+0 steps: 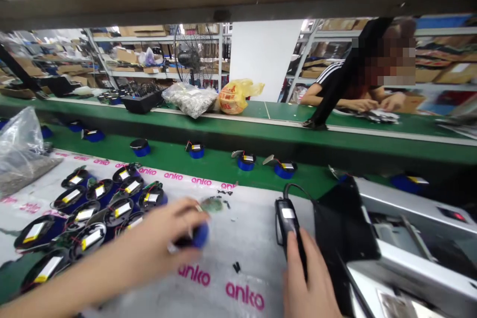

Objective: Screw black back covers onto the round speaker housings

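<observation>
1. Left hand (173, 228): fingers curled around blue case (201, 235), motion-blurred, above plastic sheet (257, 238).
2. Right hand (313, 283): partly bent, fingers on black tool (286, 218); can't tell if fully gripped.
3. Held case: between battery-topped cases (91, 213) and tool.
4. Silver machine (413, 213) right of tool.

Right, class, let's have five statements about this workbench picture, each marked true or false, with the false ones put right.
1. The left hand holds a blue part. True.
2. The right hand touches nothing. False: it touches a black corded tool.
3. A yellow bag lies beside a clear bag. True.
4. The fan appears right of the white panel. False: it appears left.
5. The white sheet bears pink lettering. True.
</observation>
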The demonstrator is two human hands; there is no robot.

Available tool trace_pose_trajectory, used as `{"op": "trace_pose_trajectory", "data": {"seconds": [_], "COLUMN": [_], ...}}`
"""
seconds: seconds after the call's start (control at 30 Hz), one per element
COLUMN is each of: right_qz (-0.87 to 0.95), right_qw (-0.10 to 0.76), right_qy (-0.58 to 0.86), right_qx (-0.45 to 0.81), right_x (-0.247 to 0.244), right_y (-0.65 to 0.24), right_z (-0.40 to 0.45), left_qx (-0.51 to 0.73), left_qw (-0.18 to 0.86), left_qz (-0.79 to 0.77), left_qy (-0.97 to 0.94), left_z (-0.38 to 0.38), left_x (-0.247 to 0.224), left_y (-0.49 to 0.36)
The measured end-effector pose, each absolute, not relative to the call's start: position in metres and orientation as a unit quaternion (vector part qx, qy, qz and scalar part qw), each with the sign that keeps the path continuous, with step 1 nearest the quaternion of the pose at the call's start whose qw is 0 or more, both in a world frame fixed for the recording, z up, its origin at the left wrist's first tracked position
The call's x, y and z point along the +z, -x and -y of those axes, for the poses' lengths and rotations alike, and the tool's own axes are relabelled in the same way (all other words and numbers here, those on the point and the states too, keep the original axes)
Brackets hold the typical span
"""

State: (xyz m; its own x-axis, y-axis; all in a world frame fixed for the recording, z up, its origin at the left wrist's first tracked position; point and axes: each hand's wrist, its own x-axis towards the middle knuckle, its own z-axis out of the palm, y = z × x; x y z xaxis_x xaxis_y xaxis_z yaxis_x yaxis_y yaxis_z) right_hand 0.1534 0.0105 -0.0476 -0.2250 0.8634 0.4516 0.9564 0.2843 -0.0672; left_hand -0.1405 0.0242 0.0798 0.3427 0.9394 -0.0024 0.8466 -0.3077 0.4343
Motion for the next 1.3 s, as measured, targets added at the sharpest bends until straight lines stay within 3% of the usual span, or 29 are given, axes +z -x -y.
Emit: {"op": "trace_pose_trajectory", "data": {"seconds": [0.03, 0.13, 0.27, 0.33, 0.53, 0.77, 0.9, 1.07, 1.3], "right_qz": [0.783, 0.819, 0.802, 0.782, 0.794, 0.793, 0.789, 0.762, 0.777], "right_qw": [0.202, 0.212, 0.314, 0.335, 0.293, 0.228, 0.285, 0.384, 0.411], "right_qy": [0.577, 0.52, 0.502, 0.524, 0.532, 0.56, 0.53, 0.485, 0.43], "right_qx": [-0.115, -0.115, -0.077, -0.044, 0.005, 0.078, 0.125, 0.189, 0.207], "right_x": [-0.047, -0.041, -0.015, 0.0, 0.025, 0.03, 0.028, 0.021, 0.017], "right_y": [-0.155, -0.162, -0.163, -0.157, -0.144, -0.122, -0.116, -0.12, -0.126], "right_z": [-0.01, -0.007, -0.002, 0.002, 0.012, 0.002, -0.002, 0.0, 0.005], "left_qx": [0.089, 0.028, 0.14, 0.192, 0.197, 0.24, 0.319, 0.382, 0.432], "left_qw": [0.239, 0.272, 0.32, 0.288, 0.166, 0.193, 0.266, 0.456, 0.65], "left_qz": [-0.529, -0.491, -0.489, -0.529, -0.625, -0.623, -0.598, -0.519, -0.437], "left_qy": [-0.809, -0.827, -0.799, -0.774, -0.737, -0.72, -0.686, -0.614, -0.448], "left_z": [-0.012, 0.006, 0.0, -0.016, -0.07, -0.072, -0.06, -0.046, -0.039], "left_x": [0.066, 0.041, 0.05, 0.055, 0.022, -0.003, 0.002, 0.011, 0.008], "left_y": [0.111, 0.05, 0.042, 0.056, 0.083, 0.084, 0.081, 0.076, 0.069]}}
